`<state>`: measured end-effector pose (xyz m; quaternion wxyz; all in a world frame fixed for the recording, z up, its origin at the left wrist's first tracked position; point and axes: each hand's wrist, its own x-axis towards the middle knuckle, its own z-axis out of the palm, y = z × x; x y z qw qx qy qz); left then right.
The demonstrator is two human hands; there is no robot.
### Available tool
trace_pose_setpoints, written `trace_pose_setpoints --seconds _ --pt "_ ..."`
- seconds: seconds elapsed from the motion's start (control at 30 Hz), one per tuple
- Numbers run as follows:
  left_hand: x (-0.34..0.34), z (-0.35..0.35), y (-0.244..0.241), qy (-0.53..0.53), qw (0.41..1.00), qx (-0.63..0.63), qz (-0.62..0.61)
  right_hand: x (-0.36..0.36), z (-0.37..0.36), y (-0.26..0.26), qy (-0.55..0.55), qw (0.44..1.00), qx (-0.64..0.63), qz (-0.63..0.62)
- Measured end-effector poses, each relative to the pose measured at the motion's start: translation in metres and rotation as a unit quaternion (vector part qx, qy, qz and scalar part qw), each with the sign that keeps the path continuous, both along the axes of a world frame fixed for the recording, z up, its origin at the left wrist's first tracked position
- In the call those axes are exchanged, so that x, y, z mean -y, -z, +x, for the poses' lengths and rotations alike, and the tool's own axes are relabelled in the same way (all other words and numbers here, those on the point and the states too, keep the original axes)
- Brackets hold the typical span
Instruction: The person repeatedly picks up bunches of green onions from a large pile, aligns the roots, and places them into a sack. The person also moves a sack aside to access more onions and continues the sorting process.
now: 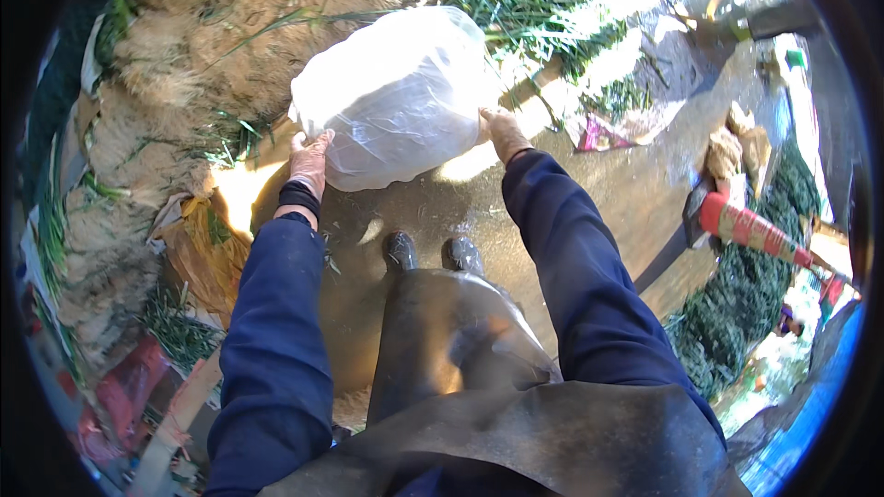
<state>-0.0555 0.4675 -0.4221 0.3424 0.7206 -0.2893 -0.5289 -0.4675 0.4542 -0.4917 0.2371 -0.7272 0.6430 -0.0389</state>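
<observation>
A large white translucent plastic bag, puffed out, is held up in front of me over the wet floor. My left hand grips its lower left edge, a dark band around the wrist. On the opposite side, my right hand pinches the bag's right edge. The bag's underside is hidden, and bright light washes out its upper part. Beyond the bag lie long green leafy stalks. A pale, fibrous heap of roots spreads to the left.
My boots stand on the wet floor below the bag. At the right are a red traffic cone lying tilted and a dark green heap. An orange-brown sheet and red plastic lie at left. Another person's arm seems visible at upper right.
</observation>
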Motion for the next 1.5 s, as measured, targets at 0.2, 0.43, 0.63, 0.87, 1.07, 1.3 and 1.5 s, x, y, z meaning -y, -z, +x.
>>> trace_pose_setpoints --seconds 0.2,0.43,0.63,0.87,1.07,1.3,1.5 --pt "-0.043 0.003 0.014 -0.095 0.994 -0.050 -0.003 -0.055 0.033 -0.077 0.450 0.789 0.413 0.067" --pt "-0.164 -0.090 -0.037 0.045 0.979 -0.174 0.101 -0.267 -0.028 -0.108 0.586 0.674 0.447 -0.051" --pt "-0.318 -0.201 -0.003 0.419 0.883 -0.097 0.188 -0.578 -0.124 -0.058 0.670 0.729 0.141 -0.009" --pt "-0.438 -0.279 0.005 0.861 0.496 0.070 -0.089 -0.708 -0.098 -0.084 0.745 0.615 0.194 0.170" --pt "-0.501 -0.269 0.024 0.669 0.700 -0.074 0.237 -0.790 -0.051 -0.100 0.600 0.727 0.116 0.313" --pt "-0.350 -0.143 -0.098 0.571 0.791 0.187 0.118 -0.824 -0.019 -0.127 0.324 0.842 0.007 0.432" --pt "-0.267 0.132 -0.169 0.123 0.987 -0.099 -0.019 -0.702 -0.071 -0.090 -0.024 0.955 0.070 0.288"
